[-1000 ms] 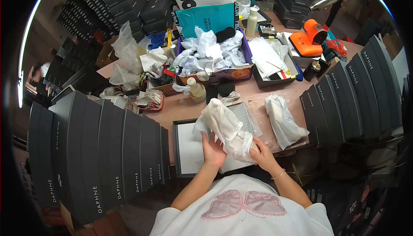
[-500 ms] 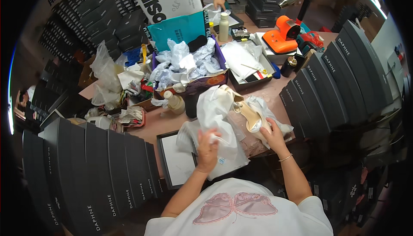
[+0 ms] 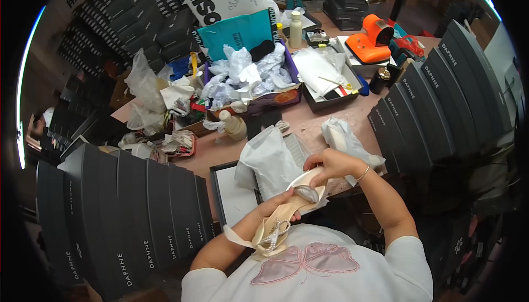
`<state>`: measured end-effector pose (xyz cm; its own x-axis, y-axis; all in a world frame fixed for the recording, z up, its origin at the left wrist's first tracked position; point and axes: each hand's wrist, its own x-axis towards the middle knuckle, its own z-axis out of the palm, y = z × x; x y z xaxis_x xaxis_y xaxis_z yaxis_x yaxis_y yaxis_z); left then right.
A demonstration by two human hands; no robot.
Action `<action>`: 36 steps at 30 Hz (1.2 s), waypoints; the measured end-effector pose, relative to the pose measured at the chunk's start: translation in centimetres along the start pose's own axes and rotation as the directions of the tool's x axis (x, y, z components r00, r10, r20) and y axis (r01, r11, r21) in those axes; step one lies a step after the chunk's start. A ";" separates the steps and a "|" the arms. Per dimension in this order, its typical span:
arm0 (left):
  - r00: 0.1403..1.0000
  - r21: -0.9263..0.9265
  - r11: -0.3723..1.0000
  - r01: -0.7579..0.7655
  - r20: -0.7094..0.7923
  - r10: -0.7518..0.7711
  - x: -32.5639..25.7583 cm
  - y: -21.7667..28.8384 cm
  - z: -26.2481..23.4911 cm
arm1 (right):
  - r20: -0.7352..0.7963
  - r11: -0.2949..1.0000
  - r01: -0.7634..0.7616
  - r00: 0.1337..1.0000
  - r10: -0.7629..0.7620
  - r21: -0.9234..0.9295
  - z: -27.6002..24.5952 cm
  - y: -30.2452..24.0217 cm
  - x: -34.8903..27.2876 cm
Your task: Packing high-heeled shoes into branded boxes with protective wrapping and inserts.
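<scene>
The sandal [image 3: 286, 211] is now lying across both hands, just right of the open box [image 3: 228, 194] and nearer the person; half a second ago only the right hand [image 3: 333, 167] was holding it, farther right of that box. The left hand [image 3: 267, 209], by then touching the paper [image 3: 267, 161], is now closing round the sandal's middle, fingers clamped on it, while the right thumb and fingers are pinching its upper end. The beaded bow is facing up, and a loose strap is hanging toward the box. The paper is lying spread over the box's right part, blocking the view inside.

Right of the box, beyond the right hand, a wrapped bundle [image 3: 341, 136] is resting. The left stack [image 3: 132, 208] is hemming the box in on its left; the right stack [image 3: 441, 114] is standing well to its right. Beyond the box, a bottle [image 3: 234, 127] and a purple bin [image 3: 270, 101] are standing, and an orange tool [image 3: 366, 48] is sitting farther off to the right
</scene>
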<state>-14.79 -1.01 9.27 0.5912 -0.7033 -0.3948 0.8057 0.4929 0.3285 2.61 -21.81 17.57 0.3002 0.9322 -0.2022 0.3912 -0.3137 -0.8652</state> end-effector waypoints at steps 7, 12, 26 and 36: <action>0.781 -0.170 0.841 -0.515 -0.498 0.377 -1.4 -1.8 1.6 | -0.473 0.841 0.024 0.819 -0.327 -0.540 9.6 0.2 3.8; 0.718 -0.291 0.726 -0.623 -0.580 0.385 -0.4 -4.2 0.8 | -0.475 0.771 0.031 0.772 -0.422 -0.636 13.9 0.9 5.2; 0.607 -0.151 0.667 -0.730 -0.593 0.529 0.4 -5.3 2.7 | -0.293 0.970 -0.082 0.945 0.148 0.227 13.1 -0.6 3.4; 0.324 -0.069 0.504 -0.861 -0.839 0.438 1.8 -8.1 1.9 | -0.377 0.992 -0.013 0.926 -0.036 -0.127 10.6 1.9 4.9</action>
<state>-20.33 -7.22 7.59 0.5750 0.4179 -0.7034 -0.1000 0.8892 0.4465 -4.39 -15.95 10.13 0.5918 0.8059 0.0166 0.4941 -0.3464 -0.7974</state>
